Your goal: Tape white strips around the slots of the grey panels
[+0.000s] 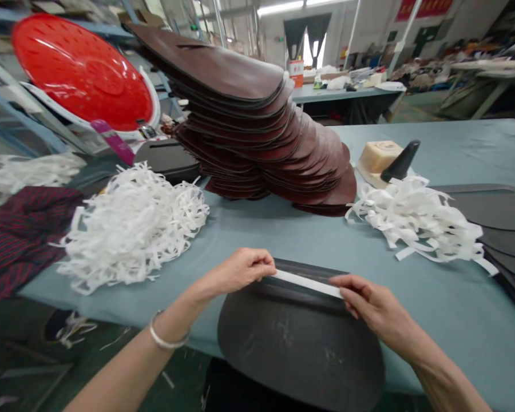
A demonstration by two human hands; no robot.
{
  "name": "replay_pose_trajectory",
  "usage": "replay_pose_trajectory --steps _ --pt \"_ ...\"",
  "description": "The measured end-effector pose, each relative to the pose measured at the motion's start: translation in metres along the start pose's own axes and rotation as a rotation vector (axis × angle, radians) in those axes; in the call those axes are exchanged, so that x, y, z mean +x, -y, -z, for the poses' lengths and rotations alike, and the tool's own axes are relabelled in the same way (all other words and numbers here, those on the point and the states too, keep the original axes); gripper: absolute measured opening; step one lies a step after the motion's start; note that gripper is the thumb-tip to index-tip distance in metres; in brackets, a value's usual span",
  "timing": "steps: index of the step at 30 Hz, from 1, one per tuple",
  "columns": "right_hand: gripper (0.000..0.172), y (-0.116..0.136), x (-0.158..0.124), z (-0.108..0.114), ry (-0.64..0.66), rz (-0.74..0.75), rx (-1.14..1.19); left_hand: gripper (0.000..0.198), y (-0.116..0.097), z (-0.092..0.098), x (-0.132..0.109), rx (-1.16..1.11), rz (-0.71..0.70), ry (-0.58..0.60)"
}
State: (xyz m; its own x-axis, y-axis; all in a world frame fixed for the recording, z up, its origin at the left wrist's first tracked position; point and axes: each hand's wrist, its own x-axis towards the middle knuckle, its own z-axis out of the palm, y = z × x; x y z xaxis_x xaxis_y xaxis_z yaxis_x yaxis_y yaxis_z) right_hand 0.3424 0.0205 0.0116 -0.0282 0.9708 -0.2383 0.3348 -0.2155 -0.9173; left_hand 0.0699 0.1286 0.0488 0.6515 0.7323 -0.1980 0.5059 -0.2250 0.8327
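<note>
Stretched between my two hands is a short white strip (308, 283). My left hand (244, 269) pinches its left end, and my right hand (367, 300) grips the right end between thumb and fingers. Right under the strip lies a dark rounded sheet (300, 343) with pale scuff marks, its near edge reaching past the table's front edge. The strip runs along the far part of that sheet; whether it touches the surface I cannot tell. A bracelet circles my left wrist.
A leaning stack of brown curved sheets (257, 126) rises behind. White strip piles lie left (137, 223) and right (420, 217). Beyond the right pile are a yellowish block (380, 154) and a black cone-shaped object (401, 162). Dark sheets (498, 212) lie far right; a red disc (83, 71) stands left.
</note>
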Motion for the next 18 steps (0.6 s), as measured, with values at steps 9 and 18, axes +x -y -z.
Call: replay_pose_trajectory --steps 9,18 --pt "0.035 -0.048 -0.051 0.002 -0.057 -0.034 -0.325 0.022 0.037 -0.027 -0.058 -0.080 0.194 0.089" --pt "0.042 -0.053 -0.024 0.008 -0.326 -0.113 -0.450 0.023 0.062 -0.026 -0.023 -0.070 0.291 -0.348"
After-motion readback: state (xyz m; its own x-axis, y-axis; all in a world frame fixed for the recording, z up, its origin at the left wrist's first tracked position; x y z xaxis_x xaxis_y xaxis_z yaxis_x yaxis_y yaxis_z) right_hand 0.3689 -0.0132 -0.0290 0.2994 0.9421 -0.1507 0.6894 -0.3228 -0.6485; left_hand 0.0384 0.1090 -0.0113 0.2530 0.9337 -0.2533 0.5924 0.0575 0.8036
